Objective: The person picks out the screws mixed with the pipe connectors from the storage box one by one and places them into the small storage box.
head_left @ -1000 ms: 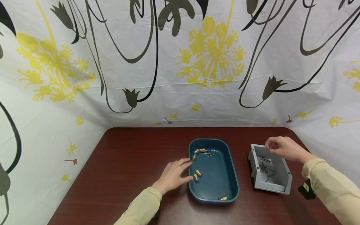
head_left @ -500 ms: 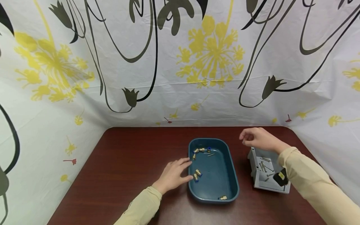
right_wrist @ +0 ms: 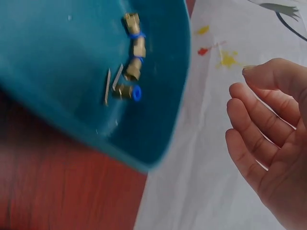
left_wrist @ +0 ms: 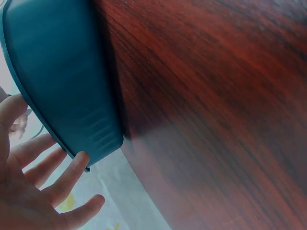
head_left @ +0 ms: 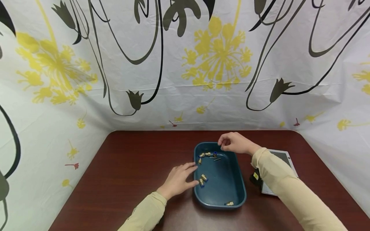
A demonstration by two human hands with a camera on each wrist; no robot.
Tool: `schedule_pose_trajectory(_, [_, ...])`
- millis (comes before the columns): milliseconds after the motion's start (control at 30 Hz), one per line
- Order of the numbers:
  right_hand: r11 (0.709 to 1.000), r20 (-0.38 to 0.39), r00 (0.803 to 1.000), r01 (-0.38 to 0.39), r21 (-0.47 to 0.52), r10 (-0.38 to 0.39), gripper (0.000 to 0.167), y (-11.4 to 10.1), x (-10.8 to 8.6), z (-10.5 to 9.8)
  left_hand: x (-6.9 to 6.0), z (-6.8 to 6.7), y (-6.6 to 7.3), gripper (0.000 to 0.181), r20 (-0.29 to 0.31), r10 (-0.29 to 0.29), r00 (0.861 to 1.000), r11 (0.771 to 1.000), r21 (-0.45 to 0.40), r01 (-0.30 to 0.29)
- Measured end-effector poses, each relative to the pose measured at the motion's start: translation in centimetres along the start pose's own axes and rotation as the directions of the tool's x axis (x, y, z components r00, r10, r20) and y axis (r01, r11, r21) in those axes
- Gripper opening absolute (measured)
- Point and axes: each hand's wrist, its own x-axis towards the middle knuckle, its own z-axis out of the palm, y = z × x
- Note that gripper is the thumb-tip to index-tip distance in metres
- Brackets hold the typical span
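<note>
A dark blue tray (head_left: 224, 186) lies on the table. Inside are several brass fittings (right_wrist: 138, 48) with blue collars, plus two thin metal pins or screws (right_wrist: 107, 87) near the far end. At the tray's left rim, my left hand (head_left: 180, 179) has its fingers spread, the tips touching or close to the edge. Over the far right corner hovers my right hand (head_left: 236, 143), fingers loosely bent. Nothing shows between its thumb and fingers in the right wrist view (right_wrist: 273, 120).
A light grey box (head_left: 292, 166) stands right of the tray, largely covered by my right sleeve (head_left: 289, 186). The dark red wooden table (head_left: 138, 160) ends at a patterned white cloth (head_left: 162, 118) behind and at the sides.
My right hand has moved left, from above the grey box to the tray's far right corner. The left hand, the tray and the fittings have stayed in place.
</note>
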Motion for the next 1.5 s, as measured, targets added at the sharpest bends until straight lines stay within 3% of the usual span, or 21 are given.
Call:
schedule_pose_trajectory(300, [1.000, 0.036, 0.999, -0.022, 0.019, 0.021, 0.010, 0.7, 1.9, 3.2, 0.1, 0.0, 0.0, 0.056, -0.003, 0.004, 1.000, 1.000, -0.005, -0.004])
schedule_pose_trajectory(600, [0.994, 0.063, 0.992, -0.108, -0.003, 0.108, 0.010, 1.9, 2.8, 5.5, 0.0, 0.0, 0.0, 0.055, 0.000, -0.002, 1.000, 1.000, -0.006, 0.002])
schedule_pose_trajectory(833, [0.986, 0.078, 0.985, -0.151, -0.063, 0.156, 0.008, 3.0, 2.8, 6.7, 0.0, -0.1, 0.1, 0.055, 0.002, -0.004, 1.000, 1.000, -0.009, 0.004])
schedule_pose_trajectory(1000, [0.981, 0.048, 0.982, -0.177, -0.080, 0.181, 0.008, 3.6, 2.8, 7.3, 0.0, -0.1, 0.0, 0.055, -0.004, 0.001, 1.000, 1.000, -0.011, -0.001])
schedule_pose_trajectory(1500, [0.961, -0.009, 0.970, -0.241, -0.135, 0.242, 0.010, 3.2, 2.3, 8.1, 0.0, 0.0, 0.0, 0.055, -0.002, 0.001, 1.000, 1.000, -0.017, -0.001])
